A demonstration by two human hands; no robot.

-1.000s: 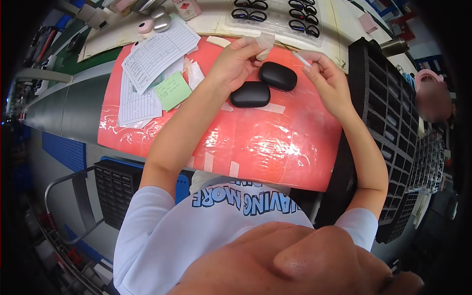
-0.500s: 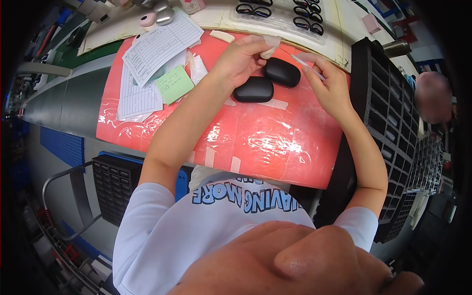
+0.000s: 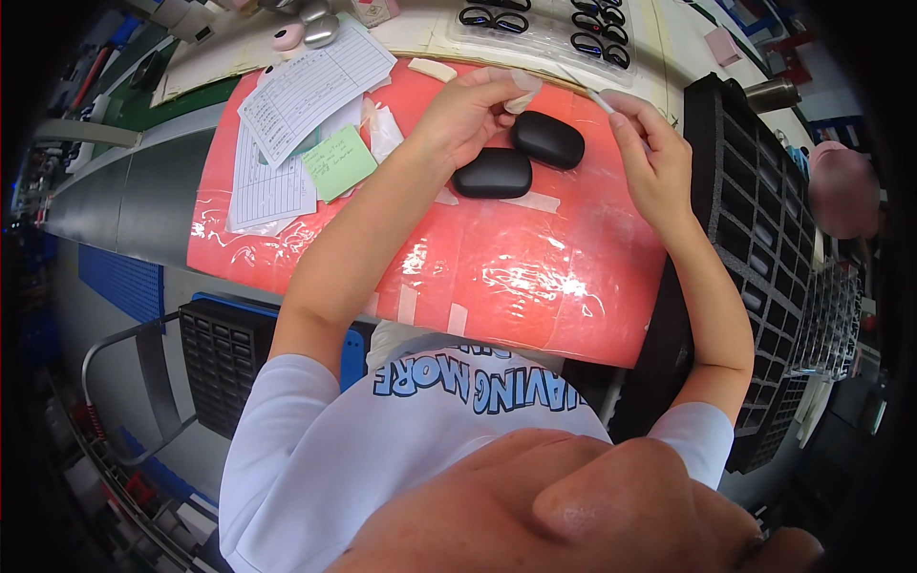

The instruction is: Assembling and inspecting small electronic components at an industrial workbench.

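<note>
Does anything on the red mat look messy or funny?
Yes, a bit messy: the papers lie crooked and overlapping on the left of the mat, and the green note is tilted too. No spill shows, and the black cases look undamaged from here.

slim pale stick (image 3: pixel 601 100) slants near two black cases (image 3: pixel 548 140).

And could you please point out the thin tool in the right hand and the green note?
Thin tool (image 3: pixel 600 100), head view: its pale shaft.
Green note (image 3: pixel 339 164), head view: middle of its face.
</note>
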